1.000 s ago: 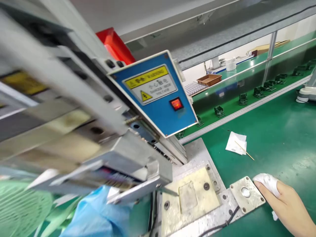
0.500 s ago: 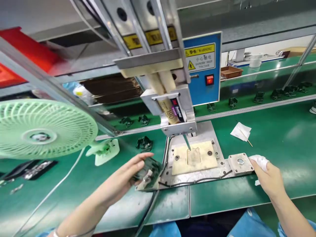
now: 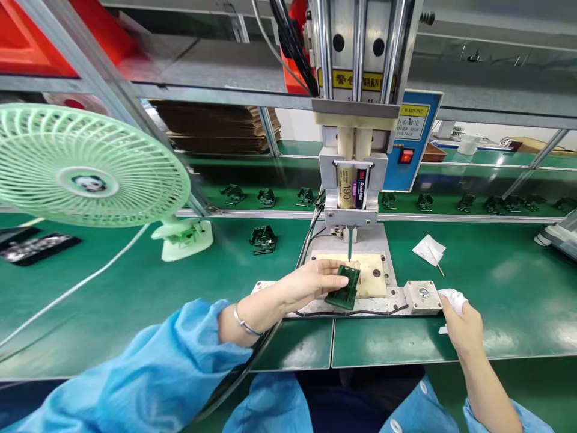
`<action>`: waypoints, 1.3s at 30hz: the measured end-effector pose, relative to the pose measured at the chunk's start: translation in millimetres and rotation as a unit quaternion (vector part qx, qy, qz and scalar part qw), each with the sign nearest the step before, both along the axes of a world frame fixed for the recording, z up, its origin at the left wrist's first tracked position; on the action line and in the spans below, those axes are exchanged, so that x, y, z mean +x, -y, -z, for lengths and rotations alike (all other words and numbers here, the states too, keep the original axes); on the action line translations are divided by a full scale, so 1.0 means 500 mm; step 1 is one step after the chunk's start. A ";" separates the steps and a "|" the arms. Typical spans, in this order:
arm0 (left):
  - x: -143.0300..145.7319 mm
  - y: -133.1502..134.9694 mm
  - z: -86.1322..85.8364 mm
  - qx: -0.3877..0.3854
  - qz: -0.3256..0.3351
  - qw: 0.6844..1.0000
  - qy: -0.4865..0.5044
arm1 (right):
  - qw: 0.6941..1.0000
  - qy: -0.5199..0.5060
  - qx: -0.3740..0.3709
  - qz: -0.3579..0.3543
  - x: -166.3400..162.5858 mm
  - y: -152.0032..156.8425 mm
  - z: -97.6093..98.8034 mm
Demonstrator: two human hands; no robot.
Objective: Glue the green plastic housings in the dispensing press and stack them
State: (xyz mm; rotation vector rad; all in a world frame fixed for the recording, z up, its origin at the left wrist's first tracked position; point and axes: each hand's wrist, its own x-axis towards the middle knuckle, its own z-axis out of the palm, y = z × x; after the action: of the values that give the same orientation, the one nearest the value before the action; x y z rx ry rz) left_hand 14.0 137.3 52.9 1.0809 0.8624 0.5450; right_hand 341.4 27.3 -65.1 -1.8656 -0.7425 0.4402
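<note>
My left hand (image 3: 309, 284) is closed on the edge of a dark green plastic part (image 3: 345, 293), fingers above and thumb at the side. The part is tilted in front of the green nozzle tip (image 3: 350, 245) of a dispensing machine and covers some of the cream fixture plate (image 3: 373, 281). Whether nozzle and part touch, I cannot tell. A two-barrel adhesive cartridge (image 3: 352, 186) sits above the nozzle. My right hand (image 3: 465, 329) is closed around a crumpled white wipe (image 3: 454, 299), beside the metal box with a round button (image 3: 424, 296).
A green fan (image 3: 90, 174) stands at the left, its white cord (image 3: 81, 282) crossing the table. One black-green assembly (image 3: 263, 239) lies behind my left arm; several more line the back ledge. A white wipe with a stick (image 3: 429, 250) lies at right. The blue control box (image 3: 410, 141) is behind.
My left hand has carried the green part rightward from the fixture's left end to the front of the nozzle. My right hand stays by the button box with the wipe. The view has levelled.
</note>
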 end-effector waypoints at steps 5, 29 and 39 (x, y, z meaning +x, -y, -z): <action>0.026 -0.040 0.036 0.094 -0.024 0.995 -0.017 | 1.000 -0.001 0.002 0.007 -0.002 -0.001 -0.006; -0.218 0.066 0.114 0.118 -0.312 0.927 -0.169 | 0.994 -0.060 -0.084 -0.040 -0.029 -0.017 -0.044; -0.189 0.066 0.175 0.178 -0.427 0.876 -0.135 | 0.999 -0.029 -0.025 0.020 -0.050 -0.015 -0.028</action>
State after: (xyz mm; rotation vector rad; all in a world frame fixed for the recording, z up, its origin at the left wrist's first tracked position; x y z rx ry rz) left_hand -80.4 104.3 -34.6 1.0835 1.5417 1.3557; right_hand 316.2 34.6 -51.1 -1.9027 -0.6602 0.4884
